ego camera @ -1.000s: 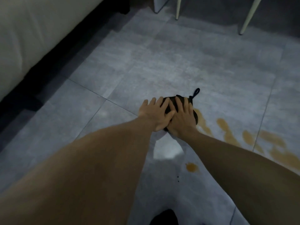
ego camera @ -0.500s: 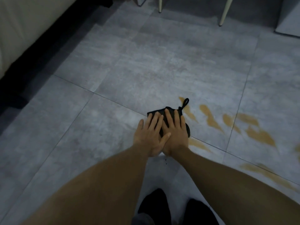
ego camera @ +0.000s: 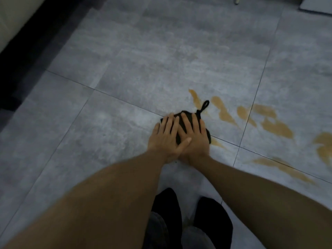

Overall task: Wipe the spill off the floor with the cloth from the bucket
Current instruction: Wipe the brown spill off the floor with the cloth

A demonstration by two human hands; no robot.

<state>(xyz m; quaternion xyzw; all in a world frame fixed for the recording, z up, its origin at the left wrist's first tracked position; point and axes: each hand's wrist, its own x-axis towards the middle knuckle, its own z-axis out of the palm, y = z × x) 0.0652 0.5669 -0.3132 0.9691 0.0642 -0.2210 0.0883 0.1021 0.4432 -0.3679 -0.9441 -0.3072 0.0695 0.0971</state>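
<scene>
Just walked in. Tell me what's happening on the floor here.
A person is crouched over a grey tiled floor, pressing a dark cloth flat with both hands. The left hand and the right hand lie side by side on it, fingers spread, left thumb over the right hand. Orange-brown spill patches lie unwiped to the right of the cloth, and the cloth's hanging loop points towards them. No bucket is in view.
</scene>
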